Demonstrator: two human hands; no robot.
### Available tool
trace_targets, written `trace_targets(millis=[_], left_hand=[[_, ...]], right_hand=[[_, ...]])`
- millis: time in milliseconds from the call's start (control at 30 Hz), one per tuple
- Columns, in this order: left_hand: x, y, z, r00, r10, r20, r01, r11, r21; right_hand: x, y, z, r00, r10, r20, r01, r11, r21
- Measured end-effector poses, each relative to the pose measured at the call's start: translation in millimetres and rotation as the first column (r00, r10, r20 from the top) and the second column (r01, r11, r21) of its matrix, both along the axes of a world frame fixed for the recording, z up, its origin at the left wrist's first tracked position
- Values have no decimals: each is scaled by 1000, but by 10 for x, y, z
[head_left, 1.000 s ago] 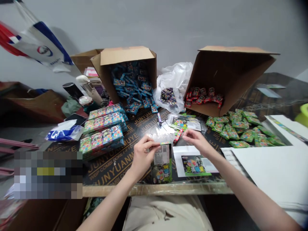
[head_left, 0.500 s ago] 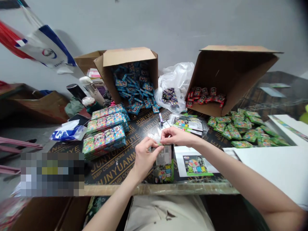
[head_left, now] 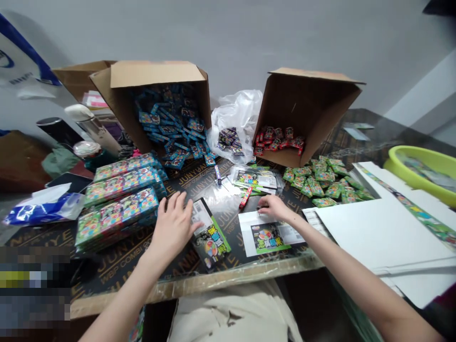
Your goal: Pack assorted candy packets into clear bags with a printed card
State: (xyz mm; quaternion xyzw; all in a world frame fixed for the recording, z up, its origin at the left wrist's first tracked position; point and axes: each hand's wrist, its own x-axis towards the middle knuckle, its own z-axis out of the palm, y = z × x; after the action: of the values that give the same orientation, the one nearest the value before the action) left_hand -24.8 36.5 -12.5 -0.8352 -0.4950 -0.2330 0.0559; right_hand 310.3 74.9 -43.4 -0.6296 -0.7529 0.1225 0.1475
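Observation:
My left hand [head_left: 176, 219] is open with its fingers spread, palm down, between the stacked candy boxes and a black and green printed packet [head_left: 214, 241]. Its thumb reaches over the packet, which lies tilted on the table; whether it touches is unclear. My right hand [head_left: 275, 208] has its fingers curled together at the top edge of a white sheet with a printed label [head_left: 269, 237]. A small dark bit shows at these fingertips, too small to name. Just left of them lies a small red packet [head_left: 245, 198].
Stacked candy boxes [head_left: 119, 209] stand left. Behind are a carton of blue packets [head_left: 174, 128], a plastic bag of purple ones [head_left: 230, 137] and a carton of red ones [head_left: 280, 137]. Green packets [head_left: 326, 183], white card sheets [head_left: 388, 223] and a yellow-green basin [head_left: 420, 173] are right.
My hands, pinched together over the packet before, have come apart. The left opened and moved left; the right shifted right over the white sheet. A red packet now shows. The view turned right.

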Motion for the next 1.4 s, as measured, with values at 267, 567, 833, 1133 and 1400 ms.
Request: trace_targets(millis=[267, 567, 833, 1133, 1400], left_hand=[[451, 323, -328, 804, -518, -292, 358, 814, -457], [596, 330, -133, 752, -633, -183, 423, 677, -602], [265, 33, 258, 659, -153, 736, 487, 833, -263], [328, -239, 47, 613, -112, 782, 364, 919, -153], [362, -311, 159, 627, -49, 778, 271, 950, -158]], right_hand=[[-11, -123, -329, 999, 34, -7, -34, 999, 16], [-33, -319, -422, 994, 107, 37, -113, 966, 231], [-59, -363, -478, 995, 48, -88, -21, 956, 291], [-702, -378, 652, 781, 173, -601, -101, 983, 152], [-1149, -634, 826, 724, 292, -625, -266, 954, 138]])
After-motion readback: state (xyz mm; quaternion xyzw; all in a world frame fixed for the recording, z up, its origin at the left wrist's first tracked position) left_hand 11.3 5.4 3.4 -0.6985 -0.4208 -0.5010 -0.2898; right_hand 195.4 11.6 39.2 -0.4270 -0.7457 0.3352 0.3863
